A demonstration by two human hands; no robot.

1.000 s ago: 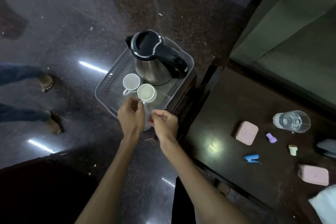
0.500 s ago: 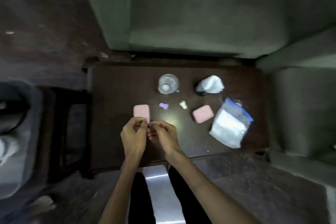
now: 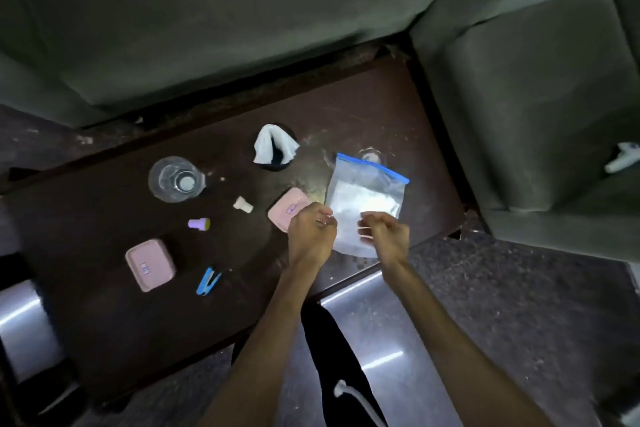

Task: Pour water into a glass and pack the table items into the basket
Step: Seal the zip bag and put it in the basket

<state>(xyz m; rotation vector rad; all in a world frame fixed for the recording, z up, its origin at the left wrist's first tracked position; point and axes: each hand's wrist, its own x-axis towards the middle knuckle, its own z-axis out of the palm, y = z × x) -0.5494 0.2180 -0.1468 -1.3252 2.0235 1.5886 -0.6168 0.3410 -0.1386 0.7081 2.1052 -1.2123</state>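
You had no text in front of you that could be read. The pink box (image 3: 290, 208) beside your left hand carried a small purple mark on its lid, too blurred to make out as letters or numbers. The other pink box (image 3: 150, 265), near the counter's left end, bore a small pale mark on its lid, equally unreadable. The plastic bag (image 3: 366, 198) with the blue strip along its top showed no print, and the glass (image 3: 175, 178) showed none either.
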